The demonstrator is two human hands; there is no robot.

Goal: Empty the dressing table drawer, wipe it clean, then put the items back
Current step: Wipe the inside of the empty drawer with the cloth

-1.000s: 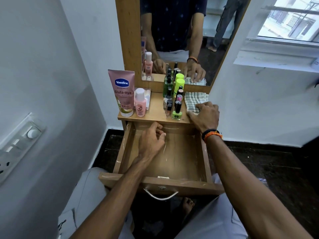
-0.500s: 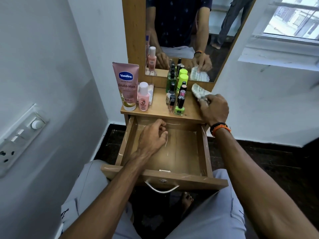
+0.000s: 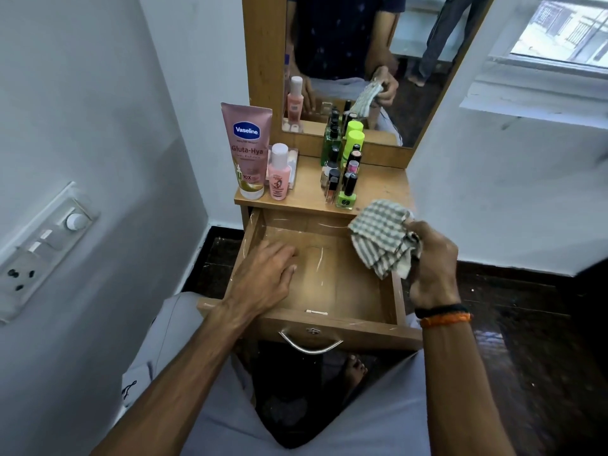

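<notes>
The wooden drawer (image 3: 332, 327) is pulled out and holds nothing. My left hand (image 3: 263, 278) rests palm down on its left inner side, fingers apart. My right hand (image 3: 431, 261) grips a green-checked cloth (image 3: 381, 238) above the drawer's right rear corner. On the tabletop (image 3: 309, 195) stand a pink Vaseline tube (image 3: 246, 149), a small pink bottle (image 3: 279, 172), and several nail polish bottles (image 3: 345, 189) with green bottles (image 3: 353, 139) behind them.
A mirror (image 3: 358, 54) in a wooden frame rises behind the tabletop. A wall with a switch panel (image 3: 39, 245) is close on the left. A window sill (image 3: 539, 93) is at the upper right. Dark floor (image 3: 526, 324) lies to the right.
My right hand picked the cloth off the tabletop and carried it down and toward me over the drawer's right side. My left hand opened slightly inside the drawer.
</notes>
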